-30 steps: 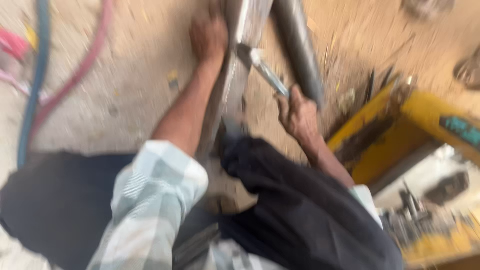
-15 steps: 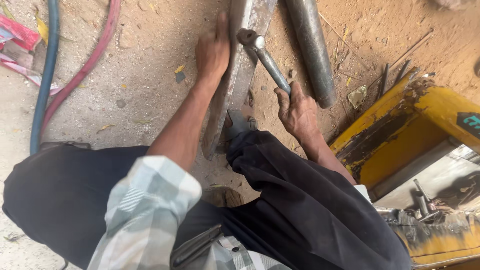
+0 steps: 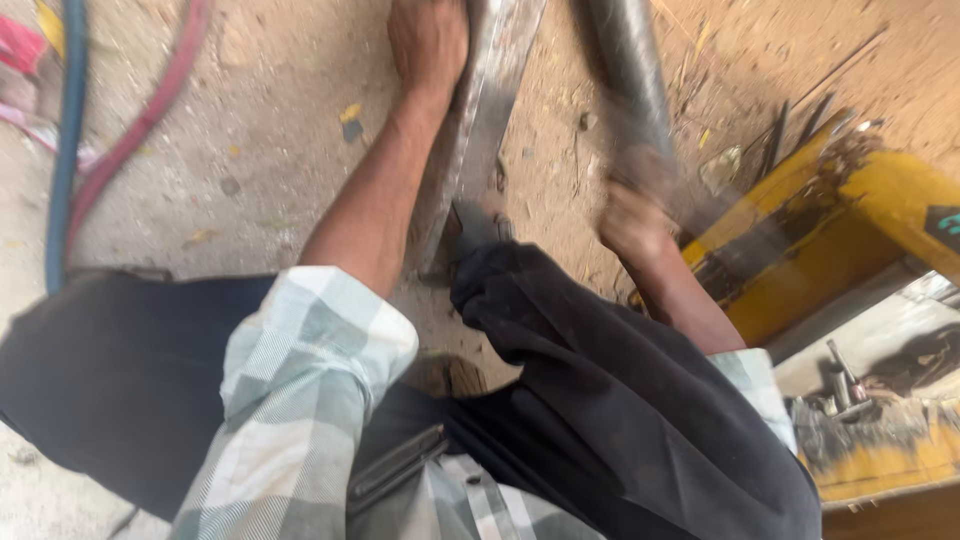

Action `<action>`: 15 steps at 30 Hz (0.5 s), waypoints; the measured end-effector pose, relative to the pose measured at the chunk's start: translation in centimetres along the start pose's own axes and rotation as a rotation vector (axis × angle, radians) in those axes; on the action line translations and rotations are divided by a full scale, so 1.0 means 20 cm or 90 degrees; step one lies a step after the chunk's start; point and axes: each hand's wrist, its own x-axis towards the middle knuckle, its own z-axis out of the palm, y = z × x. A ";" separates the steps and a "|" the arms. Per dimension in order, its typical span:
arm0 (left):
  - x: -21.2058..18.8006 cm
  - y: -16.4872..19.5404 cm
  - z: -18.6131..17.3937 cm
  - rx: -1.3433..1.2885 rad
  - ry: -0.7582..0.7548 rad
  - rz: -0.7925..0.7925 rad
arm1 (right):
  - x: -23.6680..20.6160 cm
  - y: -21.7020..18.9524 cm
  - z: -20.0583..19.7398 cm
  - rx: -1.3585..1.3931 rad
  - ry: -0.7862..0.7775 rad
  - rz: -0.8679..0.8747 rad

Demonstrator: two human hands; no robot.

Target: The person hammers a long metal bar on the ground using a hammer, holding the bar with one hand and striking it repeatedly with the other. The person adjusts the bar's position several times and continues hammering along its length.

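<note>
Hoses: a blue hose point(image 3: 62, 150) and a red hose point(image 3: 130, 130), both smooth and round, run near to far across the sandy ground point(image 3: 270, 130) at far left.
Left hand point(image 3: 428, 40): palm down, fingers pressed flat against the left edge of the flat metal bar point(image 3: 490, 110); not clenched.
Flat metal bar: long, grey, dull-surfaced; lies on the ground at centre, running near to far.
Steel pipe point(image 3: 625, 70): dark, cylindrical, just right of the bar.
Right hand point(image 3: 632, 215): motion-blurred, near the pipe's near end; finger state cannot be determined.
Yellow machine frame point(image 3: 850, 220): painted, grease-stained, at right.
Obstruction: dark trouser knee point(image 3: 600, 370) covers the bar's near end.
</note>
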 end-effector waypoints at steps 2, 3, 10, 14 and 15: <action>0.01 0.03 -0.03 -0.075 -0.017 -0.211 | 0.04 0.01 0.05 -0.119 -0.058 0.056; 0.01 0.05 -0.04 -0.109 -0.027 -0.202 | 0.04 0.02 0.07 -0.091 0.009 0.045; 0.00 0.04 -0.04 -0.125 -0.036 -0.159 | 0.03 0.12 0.10 -0.004 0.037 0.007; -0.01 0.03 -0.03 -0.133 -0.085 -0.159 | 0.00 0.14 0.14 -0.172 0.016 0.149; -0.01 0.04 -0.03 -0.147 -0.104 -0.197 | 0.00 0.13 0.15 -0.093 0.068 0.118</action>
